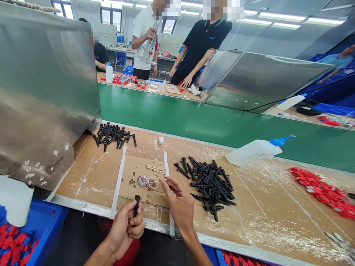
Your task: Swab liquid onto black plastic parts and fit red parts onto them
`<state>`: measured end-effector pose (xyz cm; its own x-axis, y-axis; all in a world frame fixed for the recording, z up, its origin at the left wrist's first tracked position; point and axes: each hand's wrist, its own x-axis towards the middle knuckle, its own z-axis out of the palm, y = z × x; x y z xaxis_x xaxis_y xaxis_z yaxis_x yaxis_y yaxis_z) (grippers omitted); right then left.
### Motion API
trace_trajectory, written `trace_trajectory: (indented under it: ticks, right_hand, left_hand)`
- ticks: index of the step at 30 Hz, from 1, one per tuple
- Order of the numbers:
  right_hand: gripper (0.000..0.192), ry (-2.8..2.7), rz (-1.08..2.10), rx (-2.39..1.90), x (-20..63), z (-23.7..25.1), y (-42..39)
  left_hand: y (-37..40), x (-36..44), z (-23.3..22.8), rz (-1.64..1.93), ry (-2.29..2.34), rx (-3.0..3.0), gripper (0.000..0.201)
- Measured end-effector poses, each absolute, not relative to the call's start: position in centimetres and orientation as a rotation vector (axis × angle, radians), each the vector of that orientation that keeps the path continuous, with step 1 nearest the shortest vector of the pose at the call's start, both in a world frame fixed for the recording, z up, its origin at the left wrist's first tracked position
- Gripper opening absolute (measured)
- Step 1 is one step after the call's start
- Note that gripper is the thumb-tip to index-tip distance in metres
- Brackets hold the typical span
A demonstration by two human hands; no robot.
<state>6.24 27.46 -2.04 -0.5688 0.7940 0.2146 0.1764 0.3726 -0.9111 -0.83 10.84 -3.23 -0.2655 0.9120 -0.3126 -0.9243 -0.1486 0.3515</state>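
Observation:
My left hand (pixel 124 227) is closed around a black plastic part (pixel 137 203), holding it upright near the table's front edge. Between the thumb and fingers of my right hand (pixel 180 203) is a cotton swab (pixel 159 180). The swab's far end is over a small round clear dish (pixel 148 185); whether it touches the inside I cannot tell. A second small round dish or lid (pixel 142 181) lies beside it. Behind them are several used swabs (pixel 155 169) on a stained cardboard sheet (pixel 129 170). Right of my right hand lies a heap of black parts (pixel 210 183).
Another pile of black parts (pixel 112 135) and a lone swab (pixel 101 157) lie at left. A white bottle (pixel 252 152) with a blue nozzle lies tilted. Red parts (pixel 318 190) are at right. Metal panels (pixel 47 74) and a green belt (pixel 166 112) bound the table; two people stand beyond.

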Motion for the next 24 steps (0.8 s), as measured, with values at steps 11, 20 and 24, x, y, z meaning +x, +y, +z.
trace_trajectory:
  ticks: [11, 20, 24]
  right_hand:
    - [0.038, -2.495, 0.765, -0.747, -4.4, 2.0, 40.1]
    - [0.028, -2.467, 0.703, -0.7, -5.7, 3.6, 40.3]
    - [0.035, -2.363, 0.798, -0.584, 1.9, 6.0, 34.9]
  left_hand:
    - [10.7, -0.9, -4.4, 1.771, 0.489, -0.071, 0.039]
    - [10.5, -1.1, -4.6, 1.784, 0.536, -0.016, 0.047]
    - [9.5, -0.1, -2.2, 1.793, 0.583, 0.029, 0.041]
